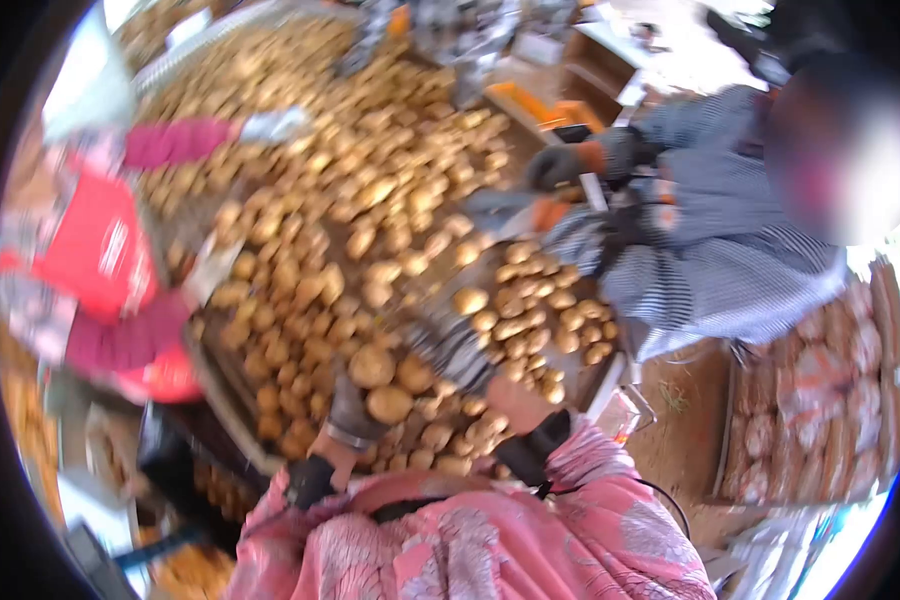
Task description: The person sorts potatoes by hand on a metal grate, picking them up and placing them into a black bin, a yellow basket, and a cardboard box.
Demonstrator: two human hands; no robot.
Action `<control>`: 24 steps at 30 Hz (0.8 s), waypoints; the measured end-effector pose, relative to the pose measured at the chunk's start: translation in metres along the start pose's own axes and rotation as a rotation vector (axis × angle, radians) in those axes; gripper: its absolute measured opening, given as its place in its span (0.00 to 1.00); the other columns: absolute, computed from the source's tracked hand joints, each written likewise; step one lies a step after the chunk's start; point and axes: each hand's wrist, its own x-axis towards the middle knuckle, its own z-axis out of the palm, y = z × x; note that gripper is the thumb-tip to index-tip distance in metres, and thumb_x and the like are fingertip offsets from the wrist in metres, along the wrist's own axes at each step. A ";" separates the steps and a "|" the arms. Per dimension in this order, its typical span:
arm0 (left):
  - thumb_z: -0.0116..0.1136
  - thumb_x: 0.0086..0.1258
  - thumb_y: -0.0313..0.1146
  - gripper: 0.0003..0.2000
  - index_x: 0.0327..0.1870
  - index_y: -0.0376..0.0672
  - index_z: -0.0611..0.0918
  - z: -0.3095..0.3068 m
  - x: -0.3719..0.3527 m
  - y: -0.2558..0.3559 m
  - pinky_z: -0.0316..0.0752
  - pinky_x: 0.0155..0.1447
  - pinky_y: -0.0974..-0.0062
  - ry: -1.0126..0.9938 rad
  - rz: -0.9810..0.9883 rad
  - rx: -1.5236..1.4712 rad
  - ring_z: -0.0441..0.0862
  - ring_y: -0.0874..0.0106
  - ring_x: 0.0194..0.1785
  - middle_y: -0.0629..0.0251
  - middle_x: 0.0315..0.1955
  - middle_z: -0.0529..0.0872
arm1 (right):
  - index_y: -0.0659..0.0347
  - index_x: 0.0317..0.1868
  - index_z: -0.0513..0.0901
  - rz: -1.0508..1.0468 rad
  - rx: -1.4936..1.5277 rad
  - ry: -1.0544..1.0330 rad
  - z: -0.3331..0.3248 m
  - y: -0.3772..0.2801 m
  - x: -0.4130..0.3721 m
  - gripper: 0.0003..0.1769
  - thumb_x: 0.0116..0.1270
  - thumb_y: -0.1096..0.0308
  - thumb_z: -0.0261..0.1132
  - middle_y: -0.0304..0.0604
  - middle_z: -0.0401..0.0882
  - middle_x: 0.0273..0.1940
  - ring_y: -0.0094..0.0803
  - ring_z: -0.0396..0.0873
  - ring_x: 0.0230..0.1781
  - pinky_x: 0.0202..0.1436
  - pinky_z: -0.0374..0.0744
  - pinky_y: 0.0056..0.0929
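Potatoes [300, 290] of many sizes cover the sorting table [225, 385] in front of me. My left hand [352, 412], in a grey glove, is low among them at the near edge, beside a large potato [389, 405]. Its fingers are blurred and partly hidden. Further right, my right hand [452, 352], in a grey striped glove, reaches forward over the potatoes, close to a heap of smaller potatoes [530, 310]. Motion smears its fingers, so whether it grips a potato does not show.
At the left, a person in a red apron [105, 245] reaches over the potatoes with gloved hands. Across to the right, another person in a striped grey garment [710, 220] works with dark gloves. Filled sacks [810, 400] are stacked at the right, near an orange crate [545, 105] further back.
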 end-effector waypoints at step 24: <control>0.54 0.47 0.75 0.45 0.59 0.46 0.70 -0.208 -0.343 -0.051 0.75 0.45 0.34 0.478 0.721 -0.233 0.76 0.44 0.53 0.45 0.55 0.74 | 0.62 0.65 0.64 0.049 -0.586 -0.503 -0.003 0.039 -0.115 0.40 0.51 0.65 0.69 0.57 0.66 0.60 0.54 0.64 0.61 0.66 0.62 0.47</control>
